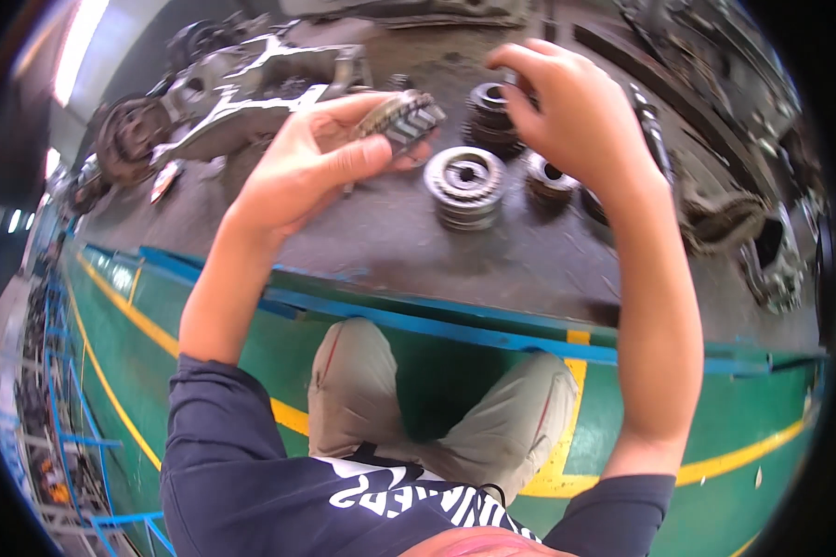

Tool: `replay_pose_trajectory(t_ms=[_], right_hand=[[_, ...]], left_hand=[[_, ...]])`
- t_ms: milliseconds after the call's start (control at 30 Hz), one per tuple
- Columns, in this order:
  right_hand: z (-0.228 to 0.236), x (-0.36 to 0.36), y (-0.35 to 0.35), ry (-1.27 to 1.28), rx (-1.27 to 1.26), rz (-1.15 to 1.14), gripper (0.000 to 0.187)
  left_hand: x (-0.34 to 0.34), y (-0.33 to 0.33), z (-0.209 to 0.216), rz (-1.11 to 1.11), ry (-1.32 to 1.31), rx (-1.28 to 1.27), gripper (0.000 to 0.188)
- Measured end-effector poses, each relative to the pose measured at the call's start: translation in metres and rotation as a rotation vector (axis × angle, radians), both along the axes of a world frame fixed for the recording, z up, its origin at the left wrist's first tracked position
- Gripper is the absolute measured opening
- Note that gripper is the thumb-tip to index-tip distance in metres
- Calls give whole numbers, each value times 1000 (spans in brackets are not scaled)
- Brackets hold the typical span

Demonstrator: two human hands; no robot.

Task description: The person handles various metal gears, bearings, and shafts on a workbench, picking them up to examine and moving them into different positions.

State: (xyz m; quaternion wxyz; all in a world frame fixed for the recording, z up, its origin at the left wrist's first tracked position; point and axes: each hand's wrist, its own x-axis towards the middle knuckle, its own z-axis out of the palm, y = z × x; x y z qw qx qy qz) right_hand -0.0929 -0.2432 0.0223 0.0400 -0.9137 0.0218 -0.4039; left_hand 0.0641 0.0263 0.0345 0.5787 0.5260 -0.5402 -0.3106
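My left hand (320, 162) is closed around a toothed gear (413, 125), tilted with its slanted teeth facing right, above the dark metal workbench (344, 255). Over to the right, my right hand (567, 102) bends its fingers and thumb at the upper right of a dark stack of gears (490, 125). Whatever lies between those fingertips is small and mostly hidden. Between the hands and nearer to me, a shiny stacked gear assembly (464, 190) stands upright, its round bore facing up. Partly below my right wrist is a smaller hollow gear part (552, 178).
A large cast metal housing (260, 93) and a round wheel-like part (132, 139) occupy the bench's left. Long metal parts (706, 121) and a greasy casting (771, 269) lie to the right. The bench's blue front edge (455, 325) runs before my knees, above green floor.
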Motion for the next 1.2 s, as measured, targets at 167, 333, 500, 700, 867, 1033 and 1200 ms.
replay_pose_trajectory(t_ms=[167,333,500,700,867,1033,1200], right_hand=[[-3,-2,7,83,64,10,29],[1,-2,4,81,72,7,27],[2,-9,-17,87,63,-20,25],[12,-37,-39,289,168,-64,27],[19,-39,-31,408,226,-82,27],[20,-40,-39,590,333,0,27],[38,-44,-26,808,464,130,40]], left_hand=[[5,35,3,-45,436,10,72],[11,56,9,24,420,44,73],[14,59,-1,235,-87,257,83],[-13,53,-10,307,-748,276,90],[-5,61,-22,262,-729,254,89],[-7,74,-48,407,-751,7,86],[3,85,-72,580,-461,-141,68]])
